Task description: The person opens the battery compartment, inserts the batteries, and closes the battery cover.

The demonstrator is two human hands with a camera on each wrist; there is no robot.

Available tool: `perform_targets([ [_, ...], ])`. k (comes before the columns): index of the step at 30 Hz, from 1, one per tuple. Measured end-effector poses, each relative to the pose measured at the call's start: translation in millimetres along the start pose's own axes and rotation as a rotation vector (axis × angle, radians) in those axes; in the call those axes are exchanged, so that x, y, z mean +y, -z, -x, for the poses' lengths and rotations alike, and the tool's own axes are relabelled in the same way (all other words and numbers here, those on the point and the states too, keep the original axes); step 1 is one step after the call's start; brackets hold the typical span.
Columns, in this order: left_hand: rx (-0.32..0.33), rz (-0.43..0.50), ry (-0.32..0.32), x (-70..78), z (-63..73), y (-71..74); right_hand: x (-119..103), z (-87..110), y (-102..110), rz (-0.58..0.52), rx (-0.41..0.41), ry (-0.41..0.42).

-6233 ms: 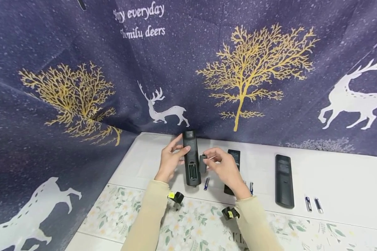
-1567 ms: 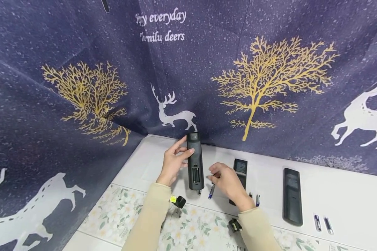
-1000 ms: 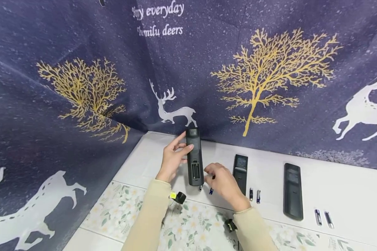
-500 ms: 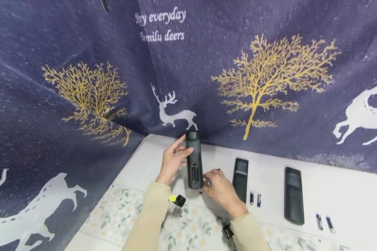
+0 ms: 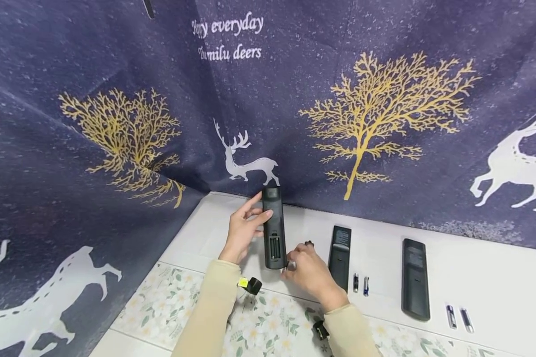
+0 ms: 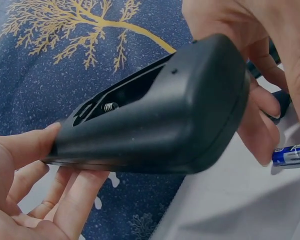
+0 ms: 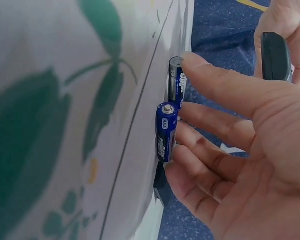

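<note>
My left hand (image 5: 243,233) grips a black remote control (image 5: 273,218) upright with its back turned to me. Its battery compartment (image 5: 275,246) is uncovered; a coil spring (image 6: 110,107) shows inside. Low by the remote's bottom end, my right hand (image 5: 310,270) has its thumb and index finger at an AAA battery (image 7: 177,77), pinching it. A second blue AAA battery (image 7: 166,132) is at the other fingertips, plus end toward the camera. The small dark battery cover (image 5: 309,243) pokes out behind the right fingers, mostly hidden by them.
On the white table (image 5: 379,277) lie a second remote control (image 5: 341,255) with two batteries (image 5: 361,284) beside it. Farther right is a third remote control (image 5: 415,280) with two more batteries (image 5: 459,318). A dark blue curtain (image 5: 259,99) hangs behind.
Earlier the right hand held the battery cover beside the compartment. Since then it has moved down and left to the batteries by the remote's end. The left hand keeps its grip.
</note>
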State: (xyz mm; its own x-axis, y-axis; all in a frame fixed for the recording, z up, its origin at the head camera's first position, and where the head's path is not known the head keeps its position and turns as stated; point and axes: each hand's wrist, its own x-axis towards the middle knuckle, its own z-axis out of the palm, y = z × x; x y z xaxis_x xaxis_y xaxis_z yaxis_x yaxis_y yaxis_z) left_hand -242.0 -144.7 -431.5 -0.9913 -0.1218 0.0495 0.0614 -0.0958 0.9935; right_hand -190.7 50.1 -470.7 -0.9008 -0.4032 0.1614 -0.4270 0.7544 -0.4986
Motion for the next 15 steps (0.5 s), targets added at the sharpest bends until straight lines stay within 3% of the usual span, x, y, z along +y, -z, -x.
perform_targets([
  [9,-0.007,0.013,-0.031,4.2,-5.6,-6.3,3.7,-5.6,8.8,-0.020,-0.018,-0.059],
  [15,0.000,0.000,-0.004,0.8,0.7,-2.6,4.0,-0.7,3.7,-0.073,-0.025,-0.058],
])
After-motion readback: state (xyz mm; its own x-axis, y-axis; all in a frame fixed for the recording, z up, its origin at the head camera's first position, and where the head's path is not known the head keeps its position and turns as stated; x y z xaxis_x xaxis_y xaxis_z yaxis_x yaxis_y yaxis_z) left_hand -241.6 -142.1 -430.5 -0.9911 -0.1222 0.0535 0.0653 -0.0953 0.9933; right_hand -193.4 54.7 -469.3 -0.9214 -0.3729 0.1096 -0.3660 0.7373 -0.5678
